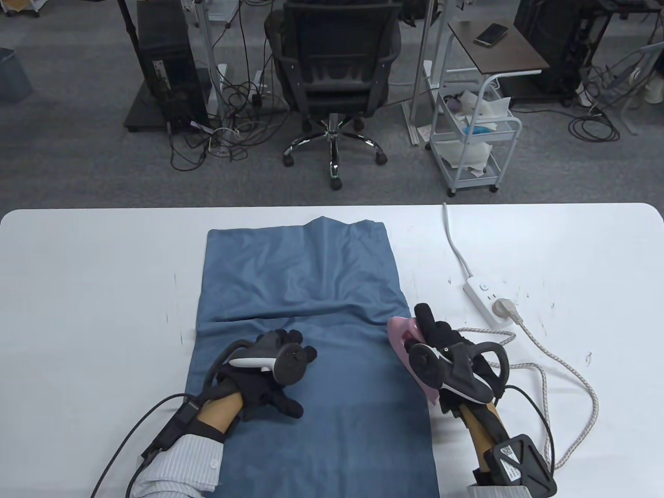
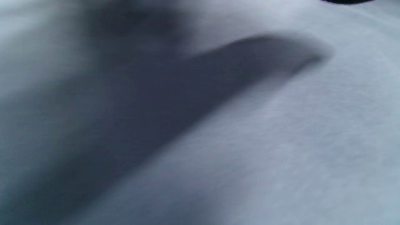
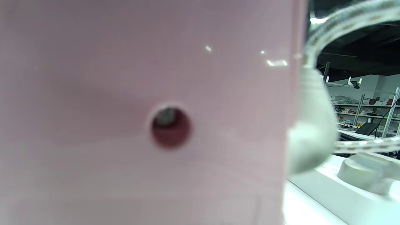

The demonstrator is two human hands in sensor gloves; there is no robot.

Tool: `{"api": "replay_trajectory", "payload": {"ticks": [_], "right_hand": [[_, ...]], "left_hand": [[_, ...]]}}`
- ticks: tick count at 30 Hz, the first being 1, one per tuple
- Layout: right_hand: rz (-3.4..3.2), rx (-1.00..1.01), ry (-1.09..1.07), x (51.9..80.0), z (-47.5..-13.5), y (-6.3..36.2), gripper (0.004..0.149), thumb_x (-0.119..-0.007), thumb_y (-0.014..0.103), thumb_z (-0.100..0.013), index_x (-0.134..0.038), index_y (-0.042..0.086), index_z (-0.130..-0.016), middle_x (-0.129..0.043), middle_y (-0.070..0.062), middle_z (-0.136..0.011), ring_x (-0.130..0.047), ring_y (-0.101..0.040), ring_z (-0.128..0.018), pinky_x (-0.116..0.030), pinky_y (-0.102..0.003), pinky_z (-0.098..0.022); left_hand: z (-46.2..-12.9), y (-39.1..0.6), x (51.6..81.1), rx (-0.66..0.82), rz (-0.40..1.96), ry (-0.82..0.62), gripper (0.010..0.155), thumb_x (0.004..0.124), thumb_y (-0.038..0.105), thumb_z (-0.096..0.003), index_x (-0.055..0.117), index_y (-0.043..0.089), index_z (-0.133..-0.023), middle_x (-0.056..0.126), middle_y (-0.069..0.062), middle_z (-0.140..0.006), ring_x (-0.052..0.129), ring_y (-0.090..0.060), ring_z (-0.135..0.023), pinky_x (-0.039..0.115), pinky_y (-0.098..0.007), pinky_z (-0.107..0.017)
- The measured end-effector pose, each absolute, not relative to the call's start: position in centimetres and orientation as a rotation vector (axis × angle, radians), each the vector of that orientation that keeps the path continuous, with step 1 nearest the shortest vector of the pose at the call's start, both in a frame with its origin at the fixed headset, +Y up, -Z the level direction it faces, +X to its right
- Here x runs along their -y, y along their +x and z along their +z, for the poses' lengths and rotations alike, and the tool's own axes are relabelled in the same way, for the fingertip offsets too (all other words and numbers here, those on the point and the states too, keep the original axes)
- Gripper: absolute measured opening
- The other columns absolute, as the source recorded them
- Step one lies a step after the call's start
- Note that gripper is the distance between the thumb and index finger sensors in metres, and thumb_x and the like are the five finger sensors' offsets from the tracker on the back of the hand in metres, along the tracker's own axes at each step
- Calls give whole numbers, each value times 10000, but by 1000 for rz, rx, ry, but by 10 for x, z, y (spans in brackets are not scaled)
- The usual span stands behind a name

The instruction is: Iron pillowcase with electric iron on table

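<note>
A blue pillowcase [image 1: 311, 311] lies lengthwise on the white table [image 1: 93, 290], with a fold ridge across its middle. My left hand [image 1: 277, 371] rests flat on the cloth just below that ridge. My right hand [image 1: 441, 345] grips the pink iron [image 1: 407, 342] at the pillowcase's right edge. The left wrist view shows only blurred blue cloth [image 2: 281, 140]. The right wrist view is filled by the iron's pink body [image 3: 140, 109], with its braided cord [image 3: 340, 18] beside it.
A white power strip [image 1: 485, 298] with the iron's plug lies right of the pillowcase. The braided cord [image 1: 576, 384] loops over the table's right side near my right arm. An office chair [image 1: 334, 67] and a cart [image 1: 474, 140] stand beyond the far edge.
</note>
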State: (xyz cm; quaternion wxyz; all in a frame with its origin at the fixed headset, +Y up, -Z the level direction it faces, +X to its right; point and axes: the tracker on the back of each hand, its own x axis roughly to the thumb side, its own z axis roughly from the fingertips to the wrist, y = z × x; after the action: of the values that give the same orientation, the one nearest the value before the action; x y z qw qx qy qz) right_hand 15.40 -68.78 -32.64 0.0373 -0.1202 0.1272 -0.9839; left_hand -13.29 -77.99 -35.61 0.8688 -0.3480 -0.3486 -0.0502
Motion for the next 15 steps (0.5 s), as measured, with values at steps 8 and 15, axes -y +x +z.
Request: {"api": "replay_trajectory", "payload": {"ticks": [8, 15], "right_hand": [[-3024, -449, -390, 679, -324, 154, 706, -593, 466, -546, -417, 56, -1093, -874, -69, -726, -938, -129, -384, -868, -302, -324], [-3029, -501, -469, 670, -316, 144, 706, -602, 465, -543, -420, 61, -1092, -875, -69, -727, -939, -132, -385, -868, -304, -327]], "left_hand": [[-323, -105, 797, 822, -262, -852, 1143, 630, 677, -398, -199, 193, -1018, -282, -298, -1008, -172, -583, -901, 25, -674, -651], [-279, -101, 798, 880, -310, -847, 1153, 579, 710, -415, -229, 140, -1009, -294, -345, -992, -165, -629, -892, 45, -699, -651]]}}
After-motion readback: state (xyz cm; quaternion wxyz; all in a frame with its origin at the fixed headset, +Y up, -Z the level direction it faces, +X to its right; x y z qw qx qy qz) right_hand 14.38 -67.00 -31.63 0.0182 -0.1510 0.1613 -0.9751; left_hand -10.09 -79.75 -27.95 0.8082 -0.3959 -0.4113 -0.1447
